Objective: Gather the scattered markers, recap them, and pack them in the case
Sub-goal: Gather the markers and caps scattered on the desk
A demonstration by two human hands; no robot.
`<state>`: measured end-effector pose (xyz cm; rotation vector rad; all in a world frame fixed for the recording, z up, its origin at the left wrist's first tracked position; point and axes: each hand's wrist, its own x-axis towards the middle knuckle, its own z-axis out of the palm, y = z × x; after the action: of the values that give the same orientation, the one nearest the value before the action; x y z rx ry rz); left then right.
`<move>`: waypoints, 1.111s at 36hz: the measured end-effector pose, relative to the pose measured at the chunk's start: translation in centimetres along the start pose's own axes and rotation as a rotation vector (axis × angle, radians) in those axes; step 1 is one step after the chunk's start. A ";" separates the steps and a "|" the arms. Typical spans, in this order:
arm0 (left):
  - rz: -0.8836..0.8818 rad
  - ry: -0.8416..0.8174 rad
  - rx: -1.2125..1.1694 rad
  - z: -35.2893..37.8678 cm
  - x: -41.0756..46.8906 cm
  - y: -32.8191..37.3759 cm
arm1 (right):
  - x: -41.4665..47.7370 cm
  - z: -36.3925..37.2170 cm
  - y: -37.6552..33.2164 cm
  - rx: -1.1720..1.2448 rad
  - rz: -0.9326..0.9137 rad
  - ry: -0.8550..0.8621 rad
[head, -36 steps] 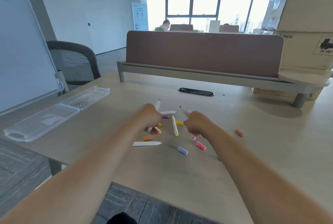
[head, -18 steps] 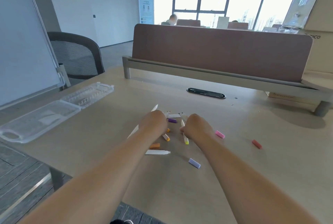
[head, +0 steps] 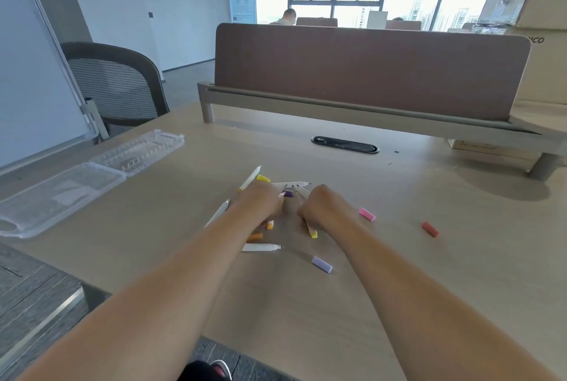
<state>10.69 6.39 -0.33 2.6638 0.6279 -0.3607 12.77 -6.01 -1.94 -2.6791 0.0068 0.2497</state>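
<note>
Several white markers lie in a loose pile at the middle of the desk. My left hand [head: 260, 202] curls round a few of them, one marker [head: 250, 179] sticking out past it. My right hand [head: 319, 205] grips a couple more, including a yellow-ended marker [head: 311, 229] under its fingers. Another white marker [head: 260, 247] lies free near my left forearm. Loose caps are scattered about: lilac cap [head: 322, 264], pink cap [head: 367, 214], red cap [head: 430, 229], orange cap [head: 255, 237]. The clear plastic case [head: 76, 184] lies open at the left.
A brown divider panel [head: 368, 70] on a raised shelf runs across the back of the desk, with a black cable grommet [head: 345, 145] before it. A mesh chair [head: 116, 86] and a whiteboard [head: 33, 67] stand at left. Cardboard boxes [head: 540, 27] are stacked at the right.
Both hands have closed in on the pile and drawn the markers together. The pink cap now lies out to the right of my right hand. The camera has tilted down and moved closer.
</note>
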 end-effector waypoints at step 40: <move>0.357 0.078 0.284 -0.1 -5.8 -8.6 | -7.8 -1.0 -2.4 0.013 -0.026 -0.069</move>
<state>1.64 11.44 -0.94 2.9973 0.1173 -0.2604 5.38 -4.57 1.39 -2.6546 -0.0472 0.3331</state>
